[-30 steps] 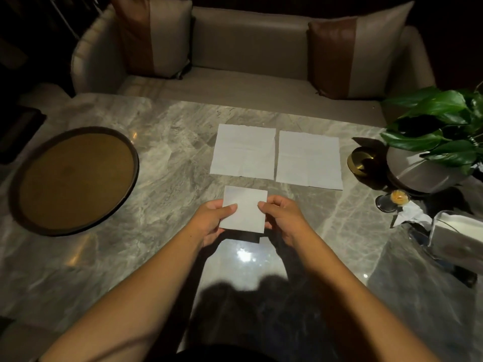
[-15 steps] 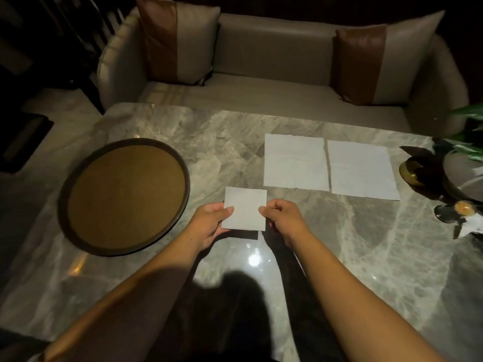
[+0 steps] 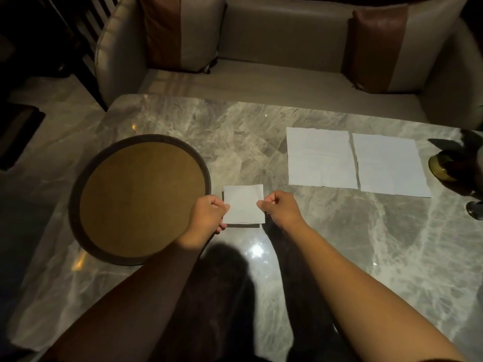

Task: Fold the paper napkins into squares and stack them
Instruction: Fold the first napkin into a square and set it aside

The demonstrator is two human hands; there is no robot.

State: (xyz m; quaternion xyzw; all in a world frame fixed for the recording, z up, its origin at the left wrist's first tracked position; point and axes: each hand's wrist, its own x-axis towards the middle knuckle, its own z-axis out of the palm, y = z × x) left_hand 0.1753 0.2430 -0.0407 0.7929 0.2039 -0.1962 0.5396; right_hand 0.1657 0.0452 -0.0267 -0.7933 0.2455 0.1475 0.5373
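Both hands pinch a folded napkin (image 3: 243, 204) just above the table (image 3: 339, 244): left hand (image 3: 209, 215) its left edge, right hand (image 3: 279, 208) its right. Left of them sits a tray (image 3: 138, 199); up right lie two flat napkins (image 3: 356, 162). No writing shows.

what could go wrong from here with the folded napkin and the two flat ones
1. The left hand and right hand only pinch the folded napkin by its side edges; released, its layers may spring open.
2. The left flat napkin and right flat napkin lie edge to edge, so pulling one may drag the other.
3. A glass stands near the right one; a reach could knock it.
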